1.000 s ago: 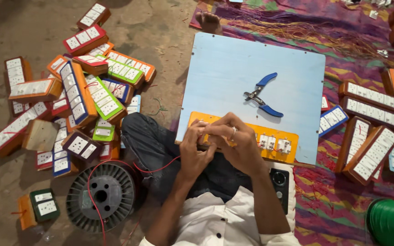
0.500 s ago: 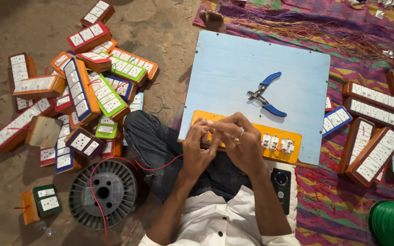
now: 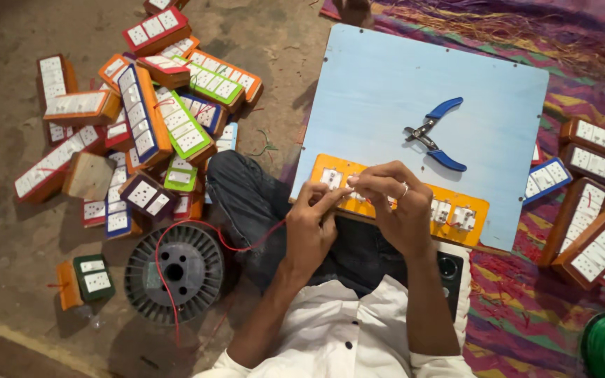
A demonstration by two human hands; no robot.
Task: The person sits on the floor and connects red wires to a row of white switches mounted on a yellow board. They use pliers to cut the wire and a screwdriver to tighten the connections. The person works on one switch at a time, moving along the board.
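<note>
i wear a white shirt (image 3: 330, 336) with dark buttons, sleeves rolled up, dark blue jeans (image 3: 260, 210), and a silver ring (image 3: 405, 190) on my right hand (image 3: 393, 210).

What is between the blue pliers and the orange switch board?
Just bare light blue board: the head view shows nothing lying between the blue pliers and the orange switch board, where both hands work.

My board (image 3: 414, 84) at upper right looks smooth, matt pale-blue laminate; the pliers (image 3: 437, 134) have glossy blue plastic handles and dull metal. The orange strip (image 3: 481, 210) seems smooth plastic.
</note>
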